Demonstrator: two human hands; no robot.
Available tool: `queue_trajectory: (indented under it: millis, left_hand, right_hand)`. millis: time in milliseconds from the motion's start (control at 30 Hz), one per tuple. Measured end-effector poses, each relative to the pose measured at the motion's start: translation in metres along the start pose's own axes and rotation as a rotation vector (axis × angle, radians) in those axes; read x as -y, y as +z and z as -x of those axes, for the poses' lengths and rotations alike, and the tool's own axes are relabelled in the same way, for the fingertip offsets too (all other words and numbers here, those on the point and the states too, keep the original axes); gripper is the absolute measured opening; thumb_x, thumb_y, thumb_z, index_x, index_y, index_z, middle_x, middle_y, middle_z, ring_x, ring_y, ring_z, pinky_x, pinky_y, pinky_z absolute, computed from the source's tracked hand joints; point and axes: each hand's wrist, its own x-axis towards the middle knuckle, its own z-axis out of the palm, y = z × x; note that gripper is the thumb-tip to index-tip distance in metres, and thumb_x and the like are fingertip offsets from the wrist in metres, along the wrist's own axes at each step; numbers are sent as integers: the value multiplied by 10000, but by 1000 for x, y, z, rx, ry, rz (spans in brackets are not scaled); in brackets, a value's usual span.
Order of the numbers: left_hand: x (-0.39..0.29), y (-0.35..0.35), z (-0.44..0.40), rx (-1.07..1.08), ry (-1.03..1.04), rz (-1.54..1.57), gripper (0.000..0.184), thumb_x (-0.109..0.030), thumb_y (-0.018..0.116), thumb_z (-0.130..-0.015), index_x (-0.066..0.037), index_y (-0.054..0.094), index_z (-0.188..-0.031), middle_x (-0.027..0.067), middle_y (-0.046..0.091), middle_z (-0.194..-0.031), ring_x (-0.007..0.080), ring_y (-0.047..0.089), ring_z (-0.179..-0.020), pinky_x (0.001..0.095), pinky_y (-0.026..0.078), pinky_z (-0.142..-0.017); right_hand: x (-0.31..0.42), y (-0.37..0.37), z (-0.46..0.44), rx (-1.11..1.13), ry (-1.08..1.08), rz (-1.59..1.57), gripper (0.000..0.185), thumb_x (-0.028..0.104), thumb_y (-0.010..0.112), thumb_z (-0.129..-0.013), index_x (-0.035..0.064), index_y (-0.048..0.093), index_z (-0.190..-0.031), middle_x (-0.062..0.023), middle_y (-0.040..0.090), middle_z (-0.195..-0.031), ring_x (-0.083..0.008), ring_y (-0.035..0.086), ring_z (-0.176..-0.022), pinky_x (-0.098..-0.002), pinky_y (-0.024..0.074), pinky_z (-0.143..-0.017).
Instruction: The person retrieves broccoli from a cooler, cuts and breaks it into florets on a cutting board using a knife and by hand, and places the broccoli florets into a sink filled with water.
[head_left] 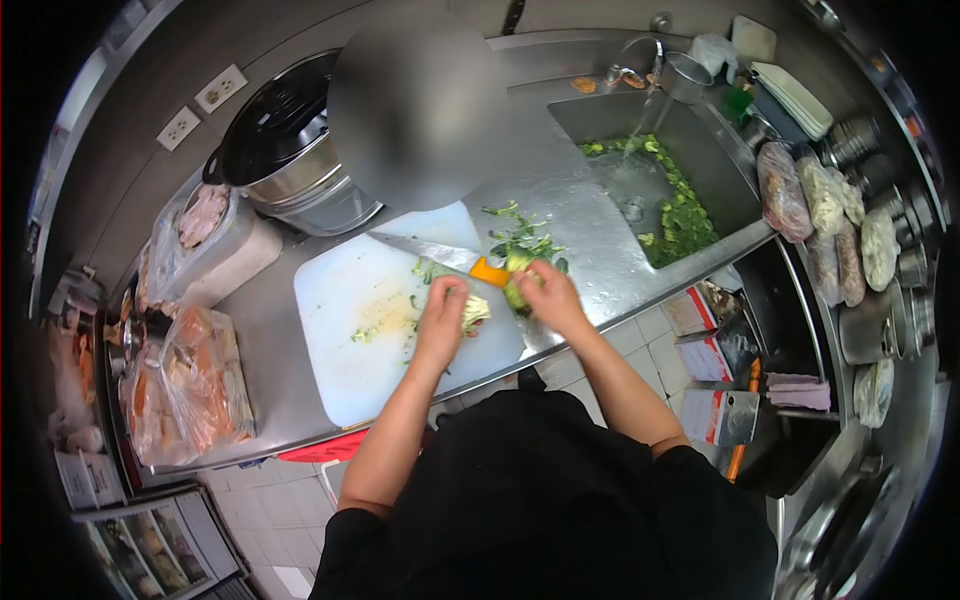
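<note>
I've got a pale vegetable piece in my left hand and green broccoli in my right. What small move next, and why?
I'd probably lower the pale vegetable piece onto the white cutting board beneath your left hand. Pale trimmings already lie there, the orange-handled knife rests there apparently ungripped, and your right hand is busy with green broccoli.

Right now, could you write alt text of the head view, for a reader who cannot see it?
A person's left hand holds a pale piece and the right hand a green vegetable at a white cutting board, where an orange-handled knife lies. Water runs into a sink with greens at right; bagged food sits at left.
</note>
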Motion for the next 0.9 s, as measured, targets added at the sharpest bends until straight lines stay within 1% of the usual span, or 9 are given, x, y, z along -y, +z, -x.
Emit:
queue_trajectory:
  millis: [100,167,200,267,367,467,533,700,900]
  left_hand:
    - [-4,-5,-3,-23,-1,90,271,-207,553,-1013,-124,511,-1267,80,596,-1019,146,621,-856,296,556,-661]
    - [21,-21,-21,-118,99,-10,404,-161,603,-967,-93,505,-1353,99,581,-1124,176,571,-1024,305,491,-895]
    - [23,-20,-23,-113,94,-9,404,-161,603,-967,-93,505,-1353,99,581,-1124,176,571,-1024,305,491,-895]
    - [23,-17,-29,-197,118,-77,352,-123,570,-970,-79,544,-1318,83,597,-1042,148,587,-941,268,478,-824]
    - [24,-21,-32,-334,169,-177,296,-164,641,-943,-68,562,-1211,75,590,-1047,151,545,-952,275,450,-853]
    - [31,-37,-28,-463,161,-336,324,-187,693,-917,-55,532,-1164,120,623,-1076,198,579,-971,293,454,-899]
    - [54,-57,-30,-450,397,-383,344,-171,699,-909,-63,523,-1185,185,653,-1156,251,623,-1070,316,460,-945]
    - [49,-89,10,-470,499,-727,208,-127,756,-824,-71,604,-955,124,701,-1154,357,607,-1146,457,454,-987]
    - [37,-129,49,-303,439,-814,191,-113,766,-831,-64,603,-918,98,688,-1154,283,601,-1073,379,484,-903]
  right_hand:
    - [-31,-82,-48,-110,290,8,427,457,617,-961,69,647,-1138,-228,706,-1068,-334,692,-1014,-441,536,-849]
    - [-83,-134,-94,-388,131,133,547,469,618,-966,5,603,-1255,-190,711,-1005,-253,703,-930,-362,549,-794]
    - [-96,-153,-105,-567,65,395,737,559,597,-944,-19,515,-1394,-277,588,-1346,-403,585,-1238,-448,456,-1042]
    - [-80,-166,-104,-600,188,475,719,512,606,-950,-21,491,-1419,-270,538,-1413,-411,532,-1299,-444,417,-1091]
    - [-54,-125,-84,-273,23,229,563,350,663,-938,35,545,-1390,-248,580,-1357,-396,540,-1275,-442,431,-1078]
    - [-34,-42,-49,26,-230,394,510,288,706,-888,103,603,-1351,-183,629,-1263,-343,595,-1165,-431,481,-994]
    - [-10,-5,-32,186,-377,495,569,241,727,-836,118,586,-1374,-164,625,-1186,-353,564,-1159,-448,466,-991]
    - [-5,42,-46,399,-281,710,638,150,666,-827,156,507,-1445,-177,593,-1131,-369,581,-1115,-461,482,-948]
    - [23,47,-34,432,-121,585,609,157,585,-848,148,464,-1444,-243,600,-1177,-405,616,-1097,-492,491,-939]
